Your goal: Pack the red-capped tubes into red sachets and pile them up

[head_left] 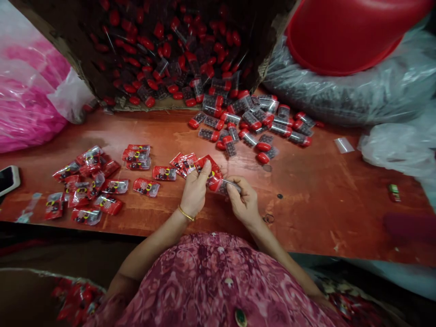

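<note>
My left hand [195, 193], with a thin gold bangle at the wrist, pinches a red printed plastic sleeve [214, 181]. My right hand [243, 200] grips the end of a clear tube with small dark balls [223, 187], whose other end is in or against the sleeve; I cannot tell how deep. Flat red sleeves [184, 162] lie just behind my left hand. To the left are several sleeved tubes [80, 193], some in a heap and some apart. Beyond my hands is a loose pile of red-capped clear tubes [252, 116].
A cardboard box [64, 50] full of red-capped tubes lies open at the back. Left stand a bag of pink material [30, 100] and a phone [9, 179]. At right are a red basin [344, 36] on a plastic-wrapped bundle [327, 97] and a small green item [394, 192].
</note>
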`<action>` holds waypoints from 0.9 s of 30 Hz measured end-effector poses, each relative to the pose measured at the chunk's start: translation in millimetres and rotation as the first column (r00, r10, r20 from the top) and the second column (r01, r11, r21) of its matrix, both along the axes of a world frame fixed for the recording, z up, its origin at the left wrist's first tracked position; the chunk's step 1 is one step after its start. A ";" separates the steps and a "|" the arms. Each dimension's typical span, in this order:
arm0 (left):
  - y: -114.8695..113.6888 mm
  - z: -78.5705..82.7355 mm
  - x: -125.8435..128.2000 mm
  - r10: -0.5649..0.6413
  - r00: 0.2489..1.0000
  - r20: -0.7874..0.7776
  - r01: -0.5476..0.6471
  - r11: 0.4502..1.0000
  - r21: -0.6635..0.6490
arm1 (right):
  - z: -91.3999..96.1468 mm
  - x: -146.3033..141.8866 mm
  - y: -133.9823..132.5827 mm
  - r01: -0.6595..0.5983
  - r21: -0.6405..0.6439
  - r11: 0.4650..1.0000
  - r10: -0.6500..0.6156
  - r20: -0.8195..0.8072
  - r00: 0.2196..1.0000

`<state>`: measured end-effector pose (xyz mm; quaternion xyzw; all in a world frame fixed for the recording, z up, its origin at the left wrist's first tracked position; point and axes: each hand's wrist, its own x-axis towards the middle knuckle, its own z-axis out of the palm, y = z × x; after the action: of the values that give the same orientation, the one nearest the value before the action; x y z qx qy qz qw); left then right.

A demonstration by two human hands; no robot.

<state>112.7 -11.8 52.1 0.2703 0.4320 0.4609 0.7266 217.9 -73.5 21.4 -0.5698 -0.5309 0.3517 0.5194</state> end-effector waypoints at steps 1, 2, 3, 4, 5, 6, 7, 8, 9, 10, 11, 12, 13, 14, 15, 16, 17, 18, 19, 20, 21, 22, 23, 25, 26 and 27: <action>-0.7 -0.6 -0.2 -0.006 1.000 0.001 0.006 1.000 0.021 | -0.2 0.1 -0.2 0.007 0.000 1.000 -0.007 -0.016 1.000; -1.5 -1.3 -0.4 -0.016 1.000 0.000 0.016 0.999 0.038 | -0.2 0.2 -0.4 0.014 -0.001 1.000 -0.014 -0.034 0.999; -2.4 -2.0 -0.6 -0.028 1.000 -0.002 0.028 0.998 0.052 | -0.3 0.1 -0.5 0.024 -0.004 1.000 -0.024 -0.053 0.998; -3.2 -2.7 -0.8 -0.040 0.999 -0.005 0.040 0.997 0.059 | -0.4 -0.2 -0.5 0.034 -0.011 0.999 -0.035 -0.073 0.997; -4.0 -3.6 -0.9 -0.051 0.999 -0.006 0.052 0.997 0.059 | -0.5 -0.9 -0.3 0.043 -0.020 0.999 -0.045 -0.093 0.995; -4.9 -4.5 -0.9 -0.054 0.999 -0.005 0.054 0.997 0.052 | -0.8 -1.9 0.0 0.051 -0.030 0.998 -0.054 -0.117 0.992; -5.8 -5.4 -0.6 -0.051 0.999 0.002 0.051 0.998 0.039 | -1.2 -3.1 0.4 0.056 -0.040 0.998 -0.061 -0.142 0.988; -6.8 -6.2 -0.1 -0.040 0.999 0.013 0.040 0.999 0.025 | -1.7 -4.7 0.9 0.060 -0.048 0.997 -0.067 -0.168 0.983; -8.1 -7.0 0.7 -0.023 0.999 0.027 0.023 1.000 0.011 | -2.4 -6.4 1.4 0.066 -0.053 0.996 -0.076 -0.197 0.978; -9.5 -7.7 1.6 -0.009 0.999 0.040 0.009 1.000 0.001 | -3.2 -8.1 1.9 0.077 -0.057 0.995 -0.088 -0.226 0.970; -11.1 -8.3 2.8 0.000 0.999 0.048 0.000 1.000 0.000 | -4.1 -9.8 2.3 0.089 -0.062 0.994 -0.102 -0.255 0.961; -12.8 -8.8 4.1 0.003 0.999 0.050 -0.004 1.000 0.005 | -5.1 -11.2 2.6 0.101 -0.068 0.993 -0.117 -0.283 0.952; -14.6 -9.3 5.4 0.001 0.999 0.045 -0.002 1.000 0.016 | -6.0 -12.4 3.0 0.113 -0.074 0.991 -0.131 -0.306 0.943; -16.3 -9.8 6.6 -0.004 0.999 0.037 0.003 1.000 0.029 | -6.7 -13.3 3.3 0.125 -0.081 0.989 -0.145 -0.324 0.935; -17.8 -10.3 7.7 -0.011 1.000 0.030 0.010 0.999 0.041 | -7.1 -13.8 3.6 0.134 -0.086 0.987 -0.156 -0.334 0.930; -19.0 -10.7 8.5 -0.014 1.000 0.026 0.013 0.999 0.049 | -7.2 -13.9 4.1 0.140 -0.091 0.986 -0.163 -0.338 0.927; -19.9 -11.2 9.0 -0.008 0.999 0.033 0.006 0.999 0.051 | -6.8 -13.6 4.7 0.144 -0.095 0.985 -0.168 -0.338 0.926; -20.3 -11.7 9.0 0.003 0.999 0.049 -0.005 0.999 0.047 | -6.1 -13.1 5.5 0.147 -0.096 0.984 -0.172 -0.335 0.927; -20.4 -12.1 8.4 0.017 0.998 0.067 -0.020 0.999 0.041 | -5.0 -12.2 6.3 0.148 -0.097 0.984 -0.172 -0.330 0.928; -20.1 -12.6 7.2 0.030 0.996 0.079 -0.033 0.999 0.039 | -3.8 -11.2 7.1 0.145 -0.097 0.985 -0.169 -0.323 0.931; -19.4 -13.1 5.5 0.037 0.996 0.080 -0.041 0.998 0.044 | -2.6 -10.0 7.8 0.140 -0.095 0.986 -0.163 -0.313 0.935; -18.5 -13.4 3.4 0.039 0.997 0.067 -0.043 0.997 0.057 | -1.7 -8.8 8.3 0.134 -0.094 0.986 -0.157 -0.301 0.941; -17.3 -13.7 1.1 0.034 0.999 0.041 -0.037 0.996 0.079 | -1.2 -7.8 8.6 0.124 -0.093 0.988 -0.146 -0.286 0.947; -14.8 -13.6 -3.4 0.017 0.999 -0.034 -0.013 0.992 0.128 | -1.3 -6.4 8.5 0.100 -0.096 0.990 -0.122 -0.261 0.958; -13.7 -13.2 -5.0 0.009 0.998 -0.065 0.000 0.990 0.142 | -1.8 -6.2 8.3 0.087 -0.101 0.991 -0.110 -0.254 0.961; -12.8 -12.7 -6.0 0.002 0.996 -0.086 0.010 0.989 0.145 | -2.6 -6.5 8.0 0.076 -0.108 0.991 -0.101 -0.254 0.962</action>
<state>106.7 -24.6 39.4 0.3428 0.4277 0.4776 0.6867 211.4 -65.5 18.9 -0.5667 -0.4149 0.4248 0.5712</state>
